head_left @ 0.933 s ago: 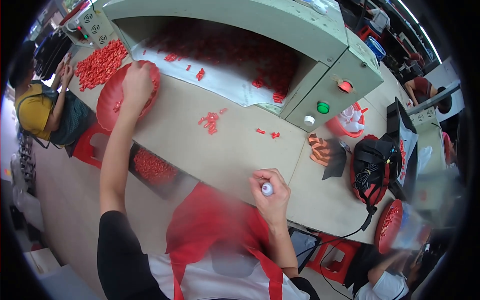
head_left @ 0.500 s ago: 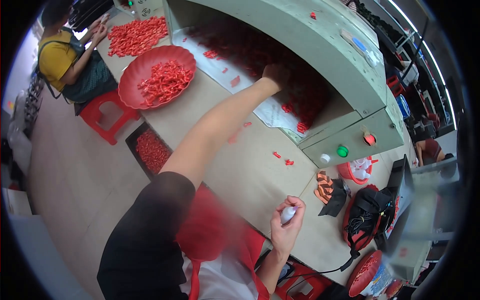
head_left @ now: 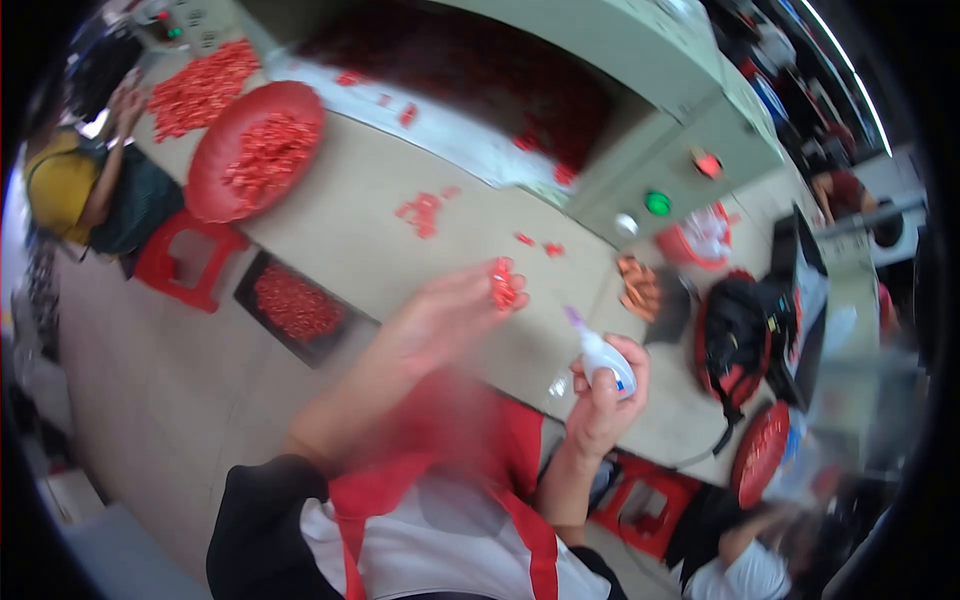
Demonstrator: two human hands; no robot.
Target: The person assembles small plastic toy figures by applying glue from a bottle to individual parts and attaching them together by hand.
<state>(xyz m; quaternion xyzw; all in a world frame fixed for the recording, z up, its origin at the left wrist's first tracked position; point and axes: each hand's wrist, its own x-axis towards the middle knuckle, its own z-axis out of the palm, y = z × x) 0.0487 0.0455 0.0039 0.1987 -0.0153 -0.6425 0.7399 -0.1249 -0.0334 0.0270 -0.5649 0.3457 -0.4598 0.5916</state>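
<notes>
Small red plastic pieces are pinched at the fingertips of my left hand, raised over the near edge of the table. My right hand is wrapped round a white squeeze bottle, its thin purple tip pointing up and toward the left hand. The tip is apart from the red pieces. Beyond my hands a small cluster of red pieces lies on the table, with a couple more loose red pieces farther right. How many pieces the left hand holds is blurred.
A pale green machine with a dark opening full of red pieces stands at the back. Left are a red bowl of pieces and a black tray. A black bag and red basket sit right. People work nearby.
My left hand has drawn back from the machine's opening, bringing red pieces. In my right hand, the bottle is now tilted with its tip showing. A cluster of red pieces now lies on the table.
</notes>
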